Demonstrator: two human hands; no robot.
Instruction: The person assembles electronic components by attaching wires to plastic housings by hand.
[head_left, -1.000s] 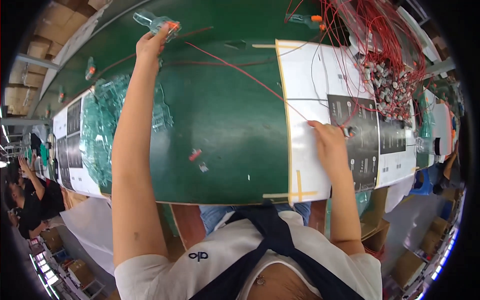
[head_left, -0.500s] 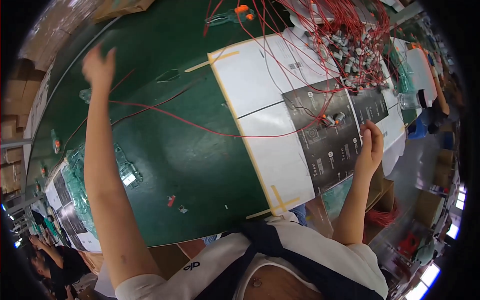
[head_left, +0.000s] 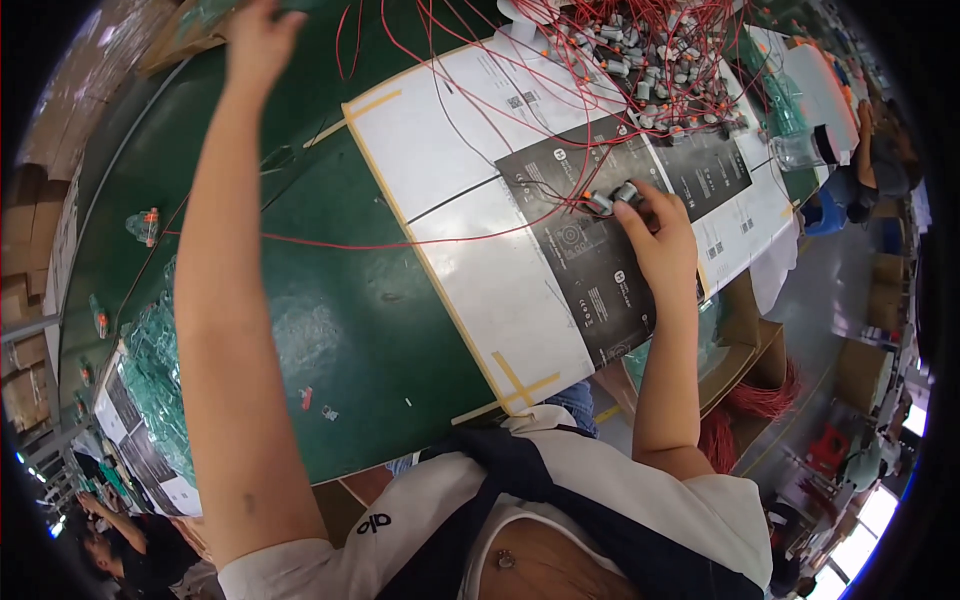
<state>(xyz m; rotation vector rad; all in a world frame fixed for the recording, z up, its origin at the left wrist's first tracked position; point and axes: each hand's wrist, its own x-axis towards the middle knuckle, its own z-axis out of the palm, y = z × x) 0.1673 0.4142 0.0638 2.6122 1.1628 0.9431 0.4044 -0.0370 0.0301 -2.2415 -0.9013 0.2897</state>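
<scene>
My right hand point(head_left: 662, 240) is closed, thumb and fingers pinching a small grey motor point(head_left: 625, 191) over a black printed sheet point(head_left: 610, 275). Against it lies a second grey motor point(head_left: 599, 203) with an orange end. Thin red wire point(head_left: 375, 246) runs from near these motors leftward across the table and passes behind my left forearm. My left hand point(head_left: 260, 48) is stretched out at the upper edge, thumb apart from the fingers, with nothing visible in it. Its fingertips are blurred and partly cut off. Translucent green plastic point(head_left: 205, 14) shows beside that hand.
Many motors with tangled red wires form a pile point(head_left: 650, 75) at the back right. Near a clear jar point(head_left: 800, 150) lies more green plastic. White sheets point(head_left: 470, 290) are taped to the green table point(head_left: 390, 370). Clear green plastic parts point(head_left: 155, 370) are heaped left of my forearm.
My right hand has moved onto the motors and closed on one. My left hand has reached farther away, toward the upper edge. The whole view has shifted a little.
</scene>
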